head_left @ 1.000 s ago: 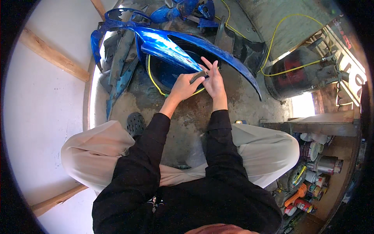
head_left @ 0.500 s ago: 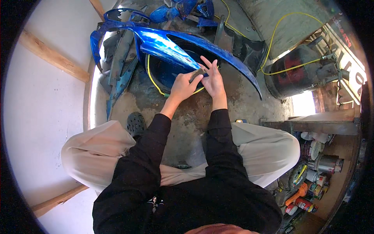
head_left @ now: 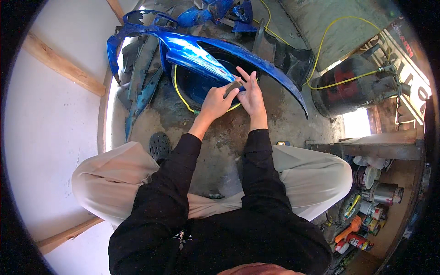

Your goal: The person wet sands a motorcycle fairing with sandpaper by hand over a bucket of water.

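A glossy blue plastic fairing panel, like a motorcycle body part, lies over a black tub, with worn pale patches along its pointed arm. My left hand is closed at the tip of that arm, its thumb pressing a small dark grey-brown piece that looks like folded sandpaper. Beside it, my right hand has its upper fingers stretched apart and touches the tip area; its other fingers are partly hidden.
The black tub stands beneath the panel, a yellow hose along its side. More blue panels and dark plastic parts lie around. At right are a dark cylindrical tank and a shelf with cans and tools.
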The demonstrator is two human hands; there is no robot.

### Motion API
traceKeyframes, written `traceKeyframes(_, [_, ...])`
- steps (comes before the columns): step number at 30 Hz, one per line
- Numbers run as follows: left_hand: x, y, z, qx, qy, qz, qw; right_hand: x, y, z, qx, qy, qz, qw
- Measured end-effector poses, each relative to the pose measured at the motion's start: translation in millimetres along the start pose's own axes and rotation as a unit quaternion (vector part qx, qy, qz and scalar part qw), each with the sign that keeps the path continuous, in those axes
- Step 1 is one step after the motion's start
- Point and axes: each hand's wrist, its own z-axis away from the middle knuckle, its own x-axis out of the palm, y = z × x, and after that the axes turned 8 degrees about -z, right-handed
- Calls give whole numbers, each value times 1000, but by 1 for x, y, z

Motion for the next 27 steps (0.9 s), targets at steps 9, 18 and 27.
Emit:
traceKeyframes(9, [4, 1, 1, 18, 37, -26, 999, -2, -1, 0, 3, 0, -3, 1000])
traceKeyframes(18, [6, 3, 3, -8, 58, -46, 997, -2, 1, -2, -4, 10, 15, 1000])
traceKeyframes(27, [2, 7, 2, 58, 3, -63, 996, -10, 3, -7, -3, -18, 12, 1000])
